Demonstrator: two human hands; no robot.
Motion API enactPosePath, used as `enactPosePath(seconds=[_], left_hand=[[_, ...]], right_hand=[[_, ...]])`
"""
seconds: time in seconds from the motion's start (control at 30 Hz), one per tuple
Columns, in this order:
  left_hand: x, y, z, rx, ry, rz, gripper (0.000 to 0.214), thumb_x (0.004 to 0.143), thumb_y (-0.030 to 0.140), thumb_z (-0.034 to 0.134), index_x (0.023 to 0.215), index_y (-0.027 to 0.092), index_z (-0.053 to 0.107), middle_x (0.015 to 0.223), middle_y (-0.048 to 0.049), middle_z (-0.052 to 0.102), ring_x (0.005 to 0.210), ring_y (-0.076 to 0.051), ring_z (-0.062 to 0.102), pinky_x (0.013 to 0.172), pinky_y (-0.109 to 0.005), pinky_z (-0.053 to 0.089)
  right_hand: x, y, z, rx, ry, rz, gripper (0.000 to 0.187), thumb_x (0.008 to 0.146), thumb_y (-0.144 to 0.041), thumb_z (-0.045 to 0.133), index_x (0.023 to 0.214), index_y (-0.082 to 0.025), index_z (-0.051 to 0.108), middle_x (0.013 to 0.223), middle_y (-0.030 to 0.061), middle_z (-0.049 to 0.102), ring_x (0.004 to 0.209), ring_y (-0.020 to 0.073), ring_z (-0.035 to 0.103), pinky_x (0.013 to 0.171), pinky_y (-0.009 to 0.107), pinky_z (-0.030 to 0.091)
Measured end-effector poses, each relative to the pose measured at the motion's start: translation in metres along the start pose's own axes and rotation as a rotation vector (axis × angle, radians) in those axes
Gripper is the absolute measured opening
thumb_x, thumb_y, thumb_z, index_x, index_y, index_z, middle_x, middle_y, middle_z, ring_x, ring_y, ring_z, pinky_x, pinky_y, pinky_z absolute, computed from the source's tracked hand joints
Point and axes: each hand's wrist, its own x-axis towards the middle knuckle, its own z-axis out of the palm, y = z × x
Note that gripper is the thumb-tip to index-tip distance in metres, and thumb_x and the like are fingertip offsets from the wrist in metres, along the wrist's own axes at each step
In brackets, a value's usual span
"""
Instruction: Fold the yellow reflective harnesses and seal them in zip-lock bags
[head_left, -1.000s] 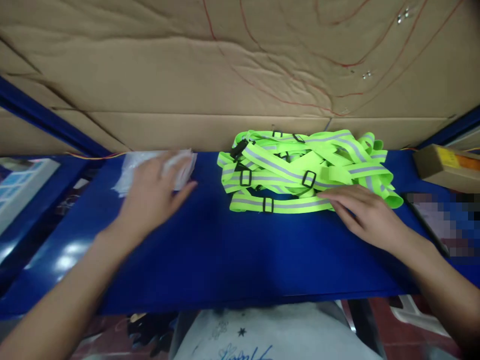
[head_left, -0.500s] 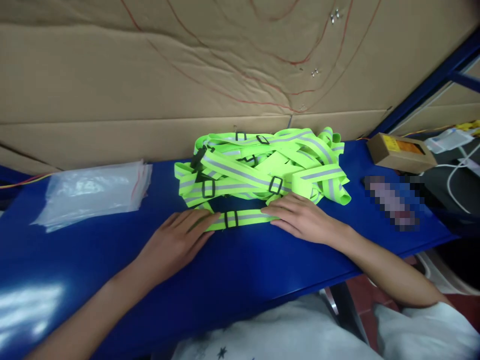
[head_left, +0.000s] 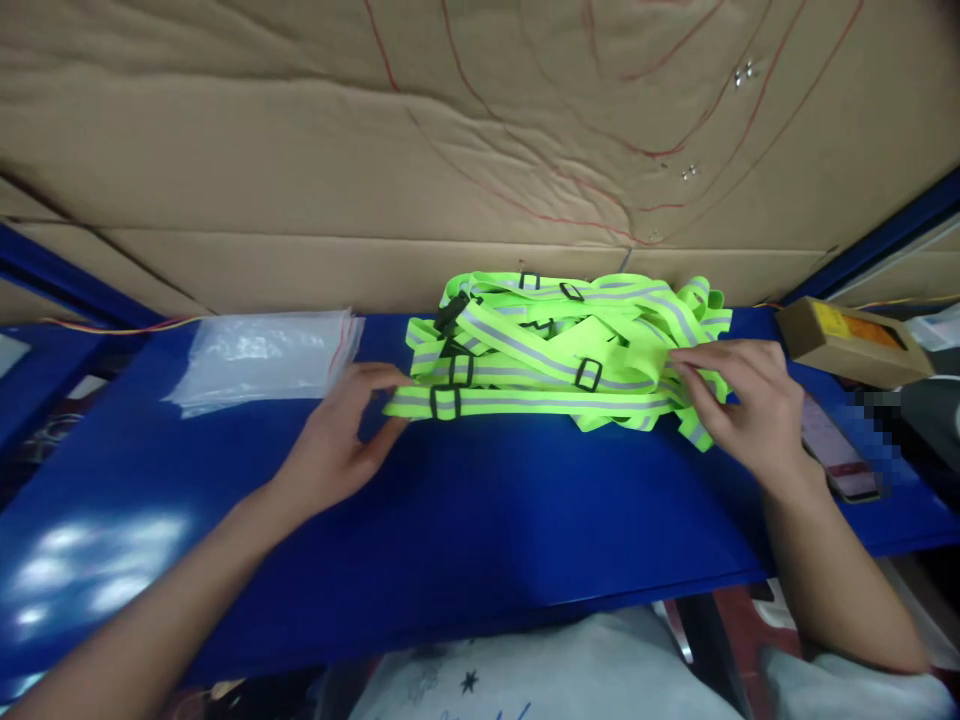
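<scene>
Lime strap (head_left: 525,402), end between left fingers (head_left: 381,376)

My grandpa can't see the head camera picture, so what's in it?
A person's left hand and right hand touch bright yellow-green, grey-striped straps with black buckles, heaped on a blue table. Clear plastic bags lie to the left; a cardboard box and a phone are to the right.

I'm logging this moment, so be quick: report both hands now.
Left hand: closed, holding the left end of the near strap.
Right hand: closed, pinching the strap pile; exactly which strap cannot be told.
</scene>
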Motion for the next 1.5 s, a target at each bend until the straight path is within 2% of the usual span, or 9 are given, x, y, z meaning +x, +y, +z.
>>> enactPosePath(seconds=[0.13, 0.3, 0.57, 0.73, 0.97, 1.2, 1.3, 1.43, 1.5], left_hand=[[0.004, -0.011, -0.001, -0.158, 0.148, -0.125, 0.028, 0.097, 0.025, 0.058, 0.124, 0.025, 0.055, 0.118, -0.0060, 0.061, 0.101, -0.021, 0.061, 0.092, -0.038, 0.053], [0.001, -0.015, 0.003, -0.179, 0.091, -0.089, 0.036, 0.088, 0.012, 0.051, 0.120, 0.024, 0.061, 0.123, -0.0061, 0.065, 0.117, -0.024, 0.061, 0.101, -0.040, 0.050], [-0.012, -0.001, 0.014, -0.054, 0.061, 0.015, 0.035, 0.088, 0.008, 0.048, 0.116, 0.023, 0.062, 0.113, -0.0052, 0.073, 0.108, -0.023, 0.069, 0.098, -0.041, 0.053], [-0.009, 0.016, 0.014, 0.045, 0.021, 0.274, 0.036, 0.091, 0.005, 0.047, 0.116, 0.027, 0.061, 0.109, -0.0033, 0.075, 0.098, -0.023, 0.071, 0.085, -0.043, 0.056], [-0.004, 0.030, 0.009, 0.144, 0.043, 0.373, 0.037, 0.093, 0.008, 0.045, 0.116, 0.031, 0.062, 0.105, -0.0033, 0.076, 0.094, -0.024, 0.073, 0.080, -0.043, 0.059], [0.072, 0.088, -0.026, 0.391, 0.121, 0.703, 0.029, 0.093, 0.006, 0.053, 0.116, 0.020, 0.064, 0.113, -0.0077, 0.076, 0.103, -0.024, 0.070, 0.095, -0.043, 0.051], [0.124, 0.123, -0.037, 0.480, -0.141, 0.689, 0.024, 0.101, 0.016, 0.050, 0.117, 0.018, 0.067, 0.115, -0.0086, 0.075, 0.109, -0.025, 0.069, 0.099, -0.042, 0.049], [0.182, 0.145, -0.059, 0.255, -0.393, 0.421, 0.038, 0.102, 0.037, 0.055, 0.137, 0.023, 0.061, 0.132, -0.0063, 0.072, 0.116, -0.023, 0.069, 0.097, -0.035, 0.053], [0.194, 0.143, -0.076, 0.102, -0.237, 0.349, 0.044, 0.103, 0.042, 0.054, 0.142, 0.023, 0.057, 0.138, -0.0057, 0.068, 0.118, -0.021, 0.068, 0.100, -0.033, 0.052]], right_hand=[[0.000, -0.006, 0.011, -0.021, -0.152, 0.008, 0.029, 0.103, -0.030, 0.058, 0.130, -0.023, 0.063, 0.120, 0.0103, 0.072, 0.114, 0.0289, 0.066, 0.096, 0.045, 0.046], [-0.007, -0.019, 0.034, -0.044, -0.405, -0.064, 0.046, 0.107, -0.039, 0.049, 0.151, -0.024, 0.046, 0.143, 0.0136, 0.061, 0.128, 0.0300, 0.060, 0.106, 0.050, 0.040], [-0.006, -0.022, 0.033, -0.054, -0.252, 0.033, 0.053, 0.106, -0.030, 0.047, 0.157, -0.024, 0.033, 0.155, 0.0179, 0.049, 0.143, 0.0337, 0.049, 0.107, 0.052, 0.044], [-0.009, -0.026, 0.041, 0.016, -0.190, 0.051, 0.046, 0.105, -0.022, 0.046, 0.151, -0.024, 0.040, 0.150, 0.0173, 0.051, 0.140, 0.0335, 0.051, 0.104, 0.051, 0.048], [-0.014, -0.026, 0.047, 0.023, -0.007, -0.008, 0.043, 0.098, -0.008, 0.049, 0.138, -0.022, 0.056, 0.148, 0.0167, 0.049, 0.133, 0.0327, 0.051, 0.103, 0.050, 0.046], [-0.006, -0.056, 0.065, -0.013, -0.105, -0.452, 0.044, 0.091, -0.005, 0.050, 0.133, -0.015, 0.062, 0.141, 0.0155, 0.060, 0.128, 0.0307, 0.053, 0.107, 0.048, 0.042], [0.001, -0.063, 0.080, -0.014, -0.193, -0.366, 0.042, 0.097, -0.013, 0.051, 0.137, -0.016, 0.061, 0.145, 0.0144, 0.059, 0.131, 0.0317, 0.054, 0.110, 0.049, 0.042], [0.002, -0.053, 0.093, -0.017, -0.201, -0.160, 0.041, 0.103, -0.028, 0.051, 0.140, -0.012, 0.059, 0.143, 0.0191, 0.060, 0.132, 0.0343, 0.055, 0.109, 0.053, 0.044], [-0.001, -0.047, 0.094, -0.029, -0.183, -0.097, 0.048, 0.103, -0.035, 0.054, 0.144, -0.010, 0.055, 0.145, 0.0208, 0.058, 0.133, 0.0348, 0.055, 0.110, 0.054, 0.043]])
